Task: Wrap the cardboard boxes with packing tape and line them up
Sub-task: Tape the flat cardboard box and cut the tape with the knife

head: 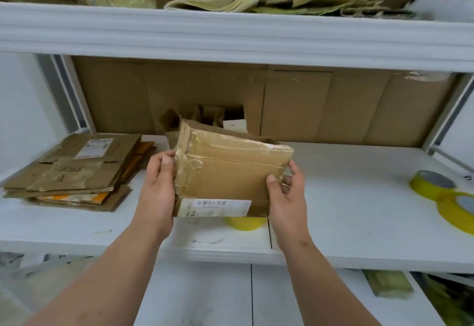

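Brown cardboard box (225, 171), glossy clear tape, white barcode label, gripped at both ends by left hand (157, 184) and right hand (287, 197) fingers

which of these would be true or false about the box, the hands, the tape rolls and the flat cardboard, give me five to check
1. Both hands hold the cardboard box, the left hand on its left edge and the right hand on its right edge. True.
2. The box rests flat on the shelf. False: it is held tilted above the shelf.
3. Two yellow tape rolls lie at the right end of the shelf. True.
4. The pile of flattened cardboard lies to the right of the box. False: it lies to its left.
5. The box bears no label. False: a white barcode label sits along its near edge.
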Demonstrator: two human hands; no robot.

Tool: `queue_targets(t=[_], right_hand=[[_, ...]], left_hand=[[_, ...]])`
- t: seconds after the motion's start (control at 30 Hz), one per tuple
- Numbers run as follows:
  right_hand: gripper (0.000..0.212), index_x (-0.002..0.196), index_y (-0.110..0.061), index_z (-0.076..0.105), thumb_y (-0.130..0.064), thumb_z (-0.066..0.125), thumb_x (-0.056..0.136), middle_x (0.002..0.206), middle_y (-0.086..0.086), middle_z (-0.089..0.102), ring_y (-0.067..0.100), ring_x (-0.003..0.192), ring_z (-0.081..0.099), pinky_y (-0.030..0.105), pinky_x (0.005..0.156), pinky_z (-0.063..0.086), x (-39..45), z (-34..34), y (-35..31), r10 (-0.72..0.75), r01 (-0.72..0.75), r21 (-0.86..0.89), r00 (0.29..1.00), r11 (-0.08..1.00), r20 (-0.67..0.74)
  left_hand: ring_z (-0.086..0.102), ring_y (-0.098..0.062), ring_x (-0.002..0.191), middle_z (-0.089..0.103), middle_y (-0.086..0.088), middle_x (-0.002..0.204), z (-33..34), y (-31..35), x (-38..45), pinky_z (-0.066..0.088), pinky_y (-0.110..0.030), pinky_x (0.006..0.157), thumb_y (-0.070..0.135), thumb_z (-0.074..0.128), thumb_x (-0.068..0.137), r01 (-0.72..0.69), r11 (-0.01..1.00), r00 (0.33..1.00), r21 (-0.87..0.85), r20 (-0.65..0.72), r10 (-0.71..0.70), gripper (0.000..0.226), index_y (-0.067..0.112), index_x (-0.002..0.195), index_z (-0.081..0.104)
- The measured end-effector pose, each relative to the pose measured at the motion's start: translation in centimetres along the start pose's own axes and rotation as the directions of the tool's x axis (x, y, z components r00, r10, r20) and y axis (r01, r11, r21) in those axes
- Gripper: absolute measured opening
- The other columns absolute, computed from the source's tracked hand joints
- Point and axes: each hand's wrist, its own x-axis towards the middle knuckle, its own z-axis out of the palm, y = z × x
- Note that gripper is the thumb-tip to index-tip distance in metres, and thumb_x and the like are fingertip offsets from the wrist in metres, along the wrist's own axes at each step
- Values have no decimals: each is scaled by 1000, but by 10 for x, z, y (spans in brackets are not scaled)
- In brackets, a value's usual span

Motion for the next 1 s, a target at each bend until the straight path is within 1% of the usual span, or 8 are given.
queue_targets(t=[0.1,0.2,0.33,0.43,0.5,0.63,0.73,1.0], right_hand=[[55,149,-40,31,-28,54,100,140,-4,44,13,126,49,38,110,43,-7,-3,-1,-25,26,-41,999,999,23],[58,149,-40,32,-24,56,99,137,-4,46,9,120,51,36,108,45,-14,9,-2,-58,63,-74,996,995,65],[61,150,-42,31,-21,57,98,138,-5,45,6,120,51,33,106,47,-20,41,-1,-88,103,-99,984,990,152],[64,150,-42,29,-20,58,98,138,-6,46,6,123,50,33,108,45,-24,70,3,-78,103,-111,976,988,205],[63,149,-45,29,-22,58,98,139,-8,46,6,125,48,35,109,43,-25,88,8,-59,89,-113,968,990,245],[60,144,-50,33,-24,59,97,138,-8,48,9,126,49,40,108,45,-21,113,27,-5,62,-169,947,984,322],[57,135,-56,39,-22,60,94,135,-4,51,10,123,53,42,105,49,-21,126,42,54,18,-191,930,981,364],[54,135,-56,33,-28,58,96,134,-3,51,19,118,57,47,97,53,-5,134,61,23,26,-232,978,972,208]], left_hand=[[70,-22,98,76,3,98,-5,9,-8,57,-46,84,49,38,103,146,983,989,-107,23,-145,32,45,95,69],[72,-25,99,77,-2,102,-27,16,-8,55,-45,86,68,32,95,228,959,973,-170,73,-219,56,29,110,70],[65,-23,114,73,0,116,-69,20,-7,47,-50,102,88,29,76,155,988,984,9,91,-155,78,32,115,69],[55,-19,123,62,9,126,-94,21,-7,37,-46,112,87,34,77,80,987,997,138,12,-82,66,38,110,64],[48,-12,124,53,15,126,-107,17,-6,34,-36,108,75,30,90,54,985,998,164,-31,-50,50,45,123,53],[41,-16,137,46,18,145,-137,-10,5,32,-48,115,75,29,90,34,977,999,209,-18,-31,54,55,139,41],[36,-11,129,38,17,139,-144,-27,14,29,-44,113,68,28,95,110,964,994,240,-36,-104,53,49,145,31],[45,-18,119,47,8,127,-139,-50,43,40,-42,103,60,36,97,121,946,992,300,3,-127,34,44,127,39]])
